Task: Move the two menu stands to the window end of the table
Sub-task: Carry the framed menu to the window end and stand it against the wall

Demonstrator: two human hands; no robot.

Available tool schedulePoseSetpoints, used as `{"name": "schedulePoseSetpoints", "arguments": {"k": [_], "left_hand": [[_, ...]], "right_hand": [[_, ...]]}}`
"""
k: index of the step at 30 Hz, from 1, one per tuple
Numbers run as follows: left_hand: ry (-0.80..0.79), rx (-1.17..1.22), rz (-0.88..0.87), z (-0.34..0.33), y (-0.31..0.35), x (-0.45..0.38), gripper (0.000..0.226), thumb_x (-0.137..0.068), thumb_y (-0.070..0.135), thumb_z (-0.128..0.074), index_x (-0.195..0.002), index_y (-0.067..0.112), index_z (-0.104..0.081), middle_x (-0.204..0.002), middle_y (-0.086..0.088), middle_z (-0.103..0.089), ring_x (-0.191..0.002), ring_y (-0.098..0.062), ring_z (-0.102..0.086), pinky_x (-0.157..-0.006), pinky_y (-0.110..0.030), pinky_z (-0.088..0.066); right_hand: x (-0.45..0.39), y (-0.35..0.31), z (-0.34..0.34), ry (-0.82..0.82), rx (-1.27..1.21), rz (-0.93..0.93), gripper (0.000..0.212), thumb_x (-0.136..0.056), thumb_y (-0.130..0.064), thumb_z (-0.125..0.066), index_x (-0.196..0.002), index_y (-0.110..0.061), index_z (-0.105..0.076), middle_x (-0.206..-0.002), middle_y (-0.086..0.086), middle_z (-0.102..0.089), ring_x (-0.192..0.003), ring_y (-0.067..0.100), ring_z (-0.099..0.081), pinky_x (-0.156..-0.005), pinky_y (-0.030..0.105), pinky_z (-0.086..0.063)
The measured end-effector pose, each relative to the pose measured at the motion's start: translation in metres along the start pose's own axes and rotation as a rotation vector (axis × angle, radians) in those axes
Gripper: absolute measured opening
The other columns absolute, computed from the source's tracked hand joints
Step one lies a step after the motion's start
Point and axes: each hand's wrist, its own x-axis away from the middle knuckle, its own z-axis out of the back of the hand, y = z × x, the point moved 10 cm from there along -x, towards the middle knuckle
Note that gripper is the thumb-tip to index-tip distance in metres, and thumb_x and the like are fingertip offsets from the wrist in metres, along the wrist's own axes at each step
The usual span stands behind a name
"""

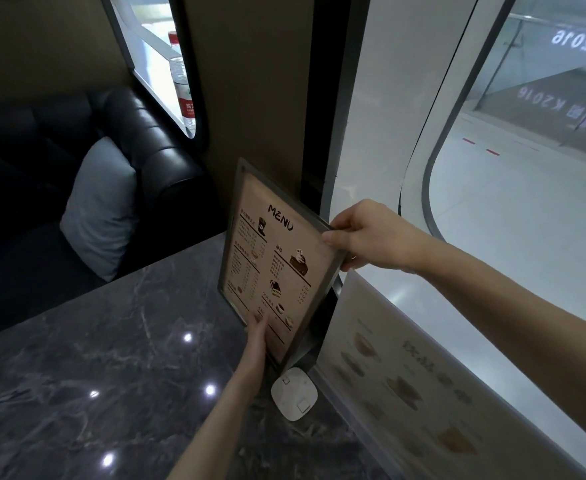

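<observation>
A framed menu stand (277, 268), headed "MENU" and printed with drinks and cakes, is held upright at the far right end of the dark marble table (111, 375), close against the window (492, 168) and the brown wall panel (250, 98) behind it. Its upper right edge is gripped by the right hand (367, 237), the thumb laid on the front of the frame and the fingers wrapped round the back. The left hand (258, 341) is laid flat against the lower part of the menu face, fingers extended and not curled round anything (whether the frame's lower edge is pinched from behind cannot be told).

A second menu stand (416, 386), its pale card printed with cups and bowls, is seen nearer and to the right, leaning along the window's lower edge. Between the two stands, a small white rounded-square device (295, 394) lies on the table.

To the far left, a black leather sofa (139, 140) with a grey cushion (101, 209) is seen beyond the table edge. A plastic water bottle (181, 81) with a red label stands in a narrow opening above the sofa.
</observation>
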Motion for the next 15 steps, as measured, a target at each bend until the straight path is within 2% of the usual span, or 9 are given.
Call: {"name": "schedulePoseSetpoints", "arguments": {"k": [4,7,9,15], "left_hand": [[-0.016,-0.062,-0.023,-0.0041,0.0022,-0.0026,0.091,-0.069,0.075,-0.047,-0.146,0.044,-0.01,-0.159,0.01,-0.013,-0.147,-0.017,-0.011,-0.119,-0.049,-0.016],[-0.016,-0.098,-0.025,-0.0045,0.0029,-0.0043,0.088,-0.077,0.068,-0.045,-0.149,0.037,-0.004,-0.16,0.01,-0.006,-0.148,-0.017,-0.003,-0.12,-0.049,-0.01],[-0.032,-0.121,-0.032,-0.0044,0.0039,-0.0032,0.081,-0.084,0.061,-0.041,-0.149,0.033,-0.002,-0.16,0.009,-0.006,-0.148,-0.016,-0.002,-0.121,-0.048,-0.009],[-0.099,-0.136,-0.001,-0.0011,0.0041,-0.0021,0.085,-0.079,0.061,-0.043,-0.15,0.033,-0.005,-0.16,0.008,-0.009,-0.147,-0.013,-0.007,-0.122,-0.044,-0.009]], "right_hand": [[-0.0015,0.0001,0.0008,-0.017,-0.001,-0.008,0.029,-0.093,-0.019,-0.046,-0.097,0.005,-0.062,-0.094,0.012,-0.069,-0.079,0.023,-0.069,-0.064,0.024,-0.058],[-0.0026,0.0027,0.0031,-0.017,-0.017,-0.016,0.03,-0.093,-0.019,-0.046,-0.098,0.006,-0.061,-0.093,0.012,-0.069,-0.073,0.017,-0.068,-0.061,0.021,-0.058],[-0.0028,0.0033,0.0032,-0.021,-0.022,-0.021,0.03,-0.093,-0.019,-0.046,-0.099,0.006,-0.061,-0.09,0.01,-0.068,-0.07,0.012,-0.066,-0.06,0.019,-0.057],[-0.003,0.0043,0.0022,-0.026,-0.049,-0.028,0.028,-0.093,-0.018,-0.047,-0.1,0.005,-0.061,-0.09,0.009,-0.067,-0.069,0.01,-0.065,-0.057,0.017,-0.057]]}}
